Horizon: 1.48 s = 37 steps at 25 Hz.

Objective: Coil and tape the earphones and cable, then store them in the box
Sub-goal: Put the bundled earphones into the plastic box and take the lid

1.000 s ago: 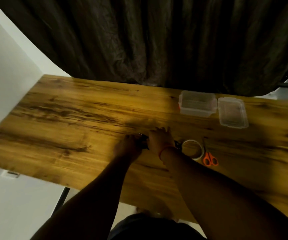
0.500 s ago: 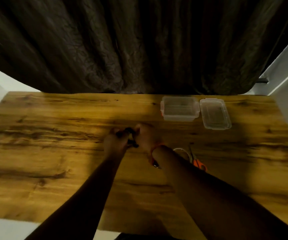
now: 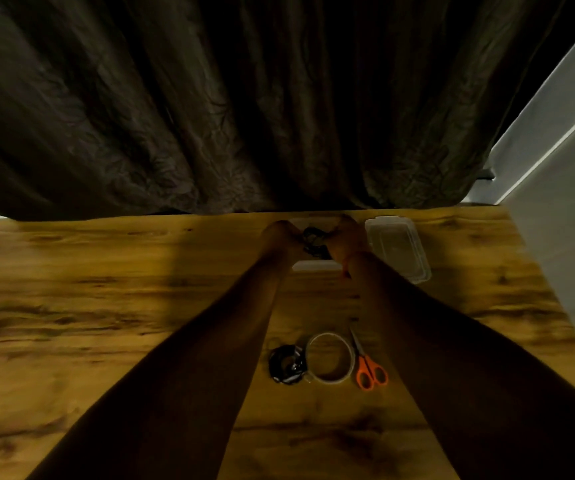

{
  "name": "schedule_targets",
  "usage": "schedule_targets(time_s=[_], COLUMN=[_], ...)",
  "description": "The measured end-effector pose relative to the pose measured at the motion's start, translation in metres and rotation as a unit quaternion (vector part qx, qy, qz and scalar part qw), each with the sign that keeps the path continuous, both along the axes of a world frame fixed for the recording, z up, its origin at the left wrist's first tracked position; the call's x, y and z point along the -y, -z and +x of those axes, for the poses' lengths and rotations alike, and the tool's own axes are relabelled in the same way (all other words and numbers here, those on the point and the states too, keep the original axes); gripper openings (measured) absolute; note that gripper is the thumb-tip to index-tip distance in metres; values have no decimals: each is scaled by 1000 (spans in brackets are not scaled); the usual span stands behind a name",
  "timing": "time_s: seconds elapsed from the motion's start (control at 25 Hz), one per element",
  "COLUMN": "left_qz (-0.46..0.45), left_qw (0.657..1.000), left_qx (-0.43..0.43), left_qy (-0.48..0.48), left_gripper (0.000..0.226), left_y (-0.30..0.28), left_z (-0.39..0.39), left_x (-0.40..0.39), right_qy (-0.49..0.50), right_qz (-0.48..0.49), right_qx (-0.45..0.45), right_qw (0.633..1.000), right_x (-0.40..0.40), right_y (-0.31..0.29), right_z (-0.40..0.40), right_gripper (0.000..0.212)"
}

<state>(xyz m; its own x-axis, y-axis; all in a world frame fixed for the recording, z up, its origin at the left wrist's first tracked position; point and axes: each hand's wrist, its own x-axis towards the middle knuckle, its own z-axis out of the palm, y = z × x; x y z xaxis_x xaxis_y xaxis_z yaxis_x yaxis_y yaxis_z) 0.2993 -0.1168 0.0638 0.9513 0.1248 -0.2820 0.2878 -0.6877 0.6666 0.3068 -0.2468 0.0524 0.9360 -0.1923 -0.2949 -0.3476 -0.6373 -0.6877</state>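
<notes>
Both hands have been carried forward from mid-bench point(image 3: 106, 306) to the clear box point(image 3: 315, 265) at the far edge. A dark coiled bundle point(image 3: 313, 242) is pinched between the left hand point(image 3: 281, 239) and right hand point(image 3: 350, 237), over the box. It should be lowered flat, loops kept together. Another coil point(image 3: 286, 364) lies beside the tape roll point(image 3: 329, 356).

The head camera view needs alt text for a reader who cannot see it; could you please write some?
Two bare hands, left hand and right hand, hold a dark coiled cord over a clear plastic box at the wooden table's far edge. The box's lid lies beside it; nearer lie another black coil, a tape roll and orange scissors.
</notes>
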Motion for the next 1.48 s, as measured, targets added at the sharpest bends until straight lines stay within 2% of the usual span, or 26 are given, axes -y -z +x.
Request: schedule_targets(time_s=[0.16,0.4,0.52,0.64,0.72,0.8,0.84,0.92,0.96,1.08,1.16,1.24,1.32,1.4,1.48], left_qz=[99,93,65,95,92,61,49,43,61,74,45,48,47,13,-26], left_qw=[994,993,993,992,989,986,985,992,995,992,996,996,994,993,992], left_qx=[19,60,94,79,109,156,168,118,76,5,14,4,-8,-48,-56], left_qy=[51,39,-9,9,26,7,-2,3,28,97,71,71,96,110,110], left_gripper=[28,22,21,23,28,27,25,22,23,42,56,66,62,64,53], left_y=[16,15,17,12,7,4,5,10,17,42,52,49,44,43,42], left_z=[0,-22,-39,-50,-56,-66,-74,-101,-120,-172,-193,-199,-202,-202,-202], left_x=[-4,-26,-45,-65,-70,-74,-75,-76,-78,-81,-80,-76,-75,-78,-77], right_qy=[-44,-98,-161,-197,-209,-196,-189,-186,-209,-339,-396,-420,-423,-412,-388], right_qz=[-37,-73,-140,-165,-174,-187,-192,-149,-126,-175,-240,-274,-273,-255,-177], right_qx=[-18,-57,-51,-27,-14,54,118,198,190,103,64,27,17,20,16], right_qw=[998,991,976,966,962,961,956,951,951,919,884,865,864,875,905], right_x=[-11,-44,-66,-80,-81,-73,-66,-47,-38,-29,-37,-44,-47,-47,-45], right_y=[8,20,24,26,19,3,-7,-18,-20,-8,1,4,6,10,11], right_z=[3,-1,-9,-19,-23,-29,-37,-66,-86,-151,-173,-179,-177,-175,-172], right_gripper=[50,37,37,38,39,34,28,15,14,28,37,39,41,33,22])
